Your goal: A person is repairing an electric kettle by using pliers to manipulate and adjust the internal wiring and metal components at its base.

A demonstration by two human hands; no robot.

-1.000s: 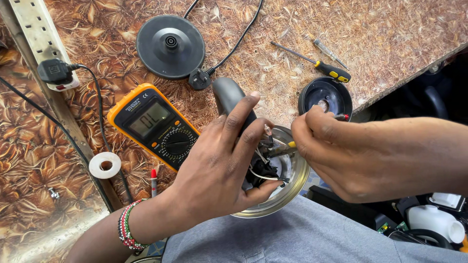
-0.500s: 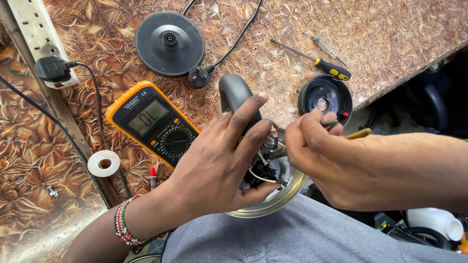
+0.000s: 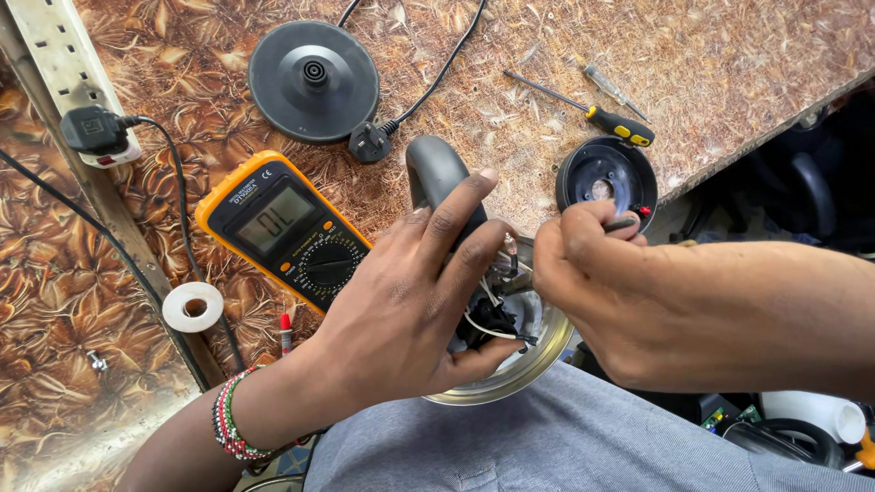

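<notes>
Head view only. Left hand (image 3: 401, 319) clasped around an upturned electric kettle (image 3: 492, 337), thumb under the steel rim, fingers over the dark handle (image 3: 433, 173); kettle resting against the lap at the near edge of the tabletop (image 3: 729, 55), base opened, loose white and black wiring (image 3: 488, 319) exposed. Right hand (image 3: 611, 292) pinched shut on a slim probe-like tool (image 3: 622, 223), tip hidden behind the knuckles, exact contact point not determinable. Yellow multimeter (image 3: 287, 239) lying face up just left of the kettle, display lit. Removed black base cover (image 3: 607, 175) near the tabletop edge, just beyond the right hand; yellow-handled screwdriver (image 3: 612, 121) and a second, smaller one (image 3: 615, 89) behind it. Round power base (image 3: 313, 80) with its plug (image 3: 369, 144) lying unplugged; separate black plug (image 3: 96, 129) seated in the white power strip (image 3: 64, 64). Roll of white tape (image 3: 192, 306) at left. Risks judged: tool slipping off a terminal and bridging adjacent contacts, owing to cramped wiring; thin leads strained or pulled off by the left fingers pressing near them; kettle sliding off the lap, supported by one hand only; base cover knocked over the edge by the right forearm.
</notes>
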